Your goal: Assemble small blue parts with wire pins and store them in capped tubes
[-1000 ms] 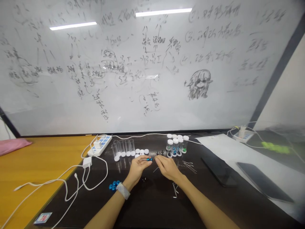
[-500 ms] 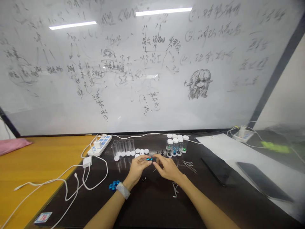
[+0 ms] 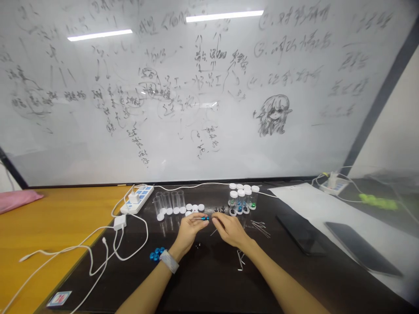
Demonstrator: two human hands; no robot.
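My left hand (image 3: 190,230) pinches a slim blue piece with a thin silver shaft (image 3: 205,218), held level above the dark table. Just to its right is my right hand (image 3: 229,229), fingers curled and thumb pressed to them; what they hold, if anything, is hidden. A thin pin (image 3: 214,232) shows below the right fingertips. Small black parts (image 3: 220,209) stand behind that hand. Tiny shiny bits (image 3: 198,246) lie in front of the hands. Several round blue parts (image 3: 156,254) are grouped beside my left wrist.
Clear tubes (image 3: 172,200) and white caps (image 3: 195,207) stand behind my left hand. Filled, capped vials (image 3: 241,203) are at the back right. Bent hex keys (image 3: 241,261), thin metal pins (image 3: 261,228), a black phone (image 3: 299,235) and a power strip (image 3: 137,199) surround the hands.
My right fingers have drawn slightly away from the right end of the blue piece, leaving a small gap. The left hand holds almost still.
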